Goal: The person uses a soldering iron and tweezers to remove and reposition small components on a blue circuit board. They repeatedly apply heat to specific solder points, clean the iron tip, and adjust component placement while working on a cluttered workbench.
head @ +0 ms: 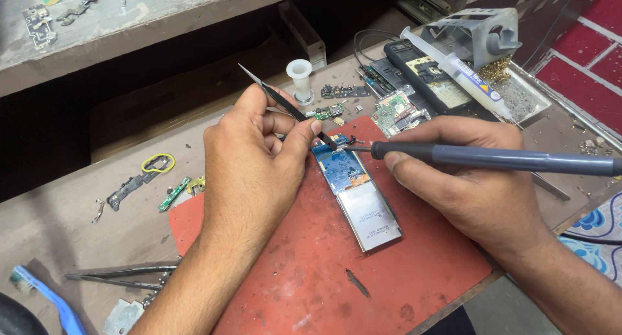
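An opened phone [356, 192] lies on a red work mat [337, 283], its blue circuit board toward the far end and its silver battery nearer me. My left hand [256, 160] pinches black tweezers [278, 98] whose tips rest on the top end of the board. My right hand [466, 179] grips a grey-handled soldering iron [505, 159]. The iron's tip touches the same spot, right beside the tweezer tips.
Small circuit boards [398, 111], a white spool [300, 76], a syringe [460, 72] and a metal iron stand [479, 34] crowd the back right. Board strips [136, 183] and a yellow ring [159, 161] lie left. Spare tweezers [123, 275] and a blue toothbrush [52, 302] sit near left.
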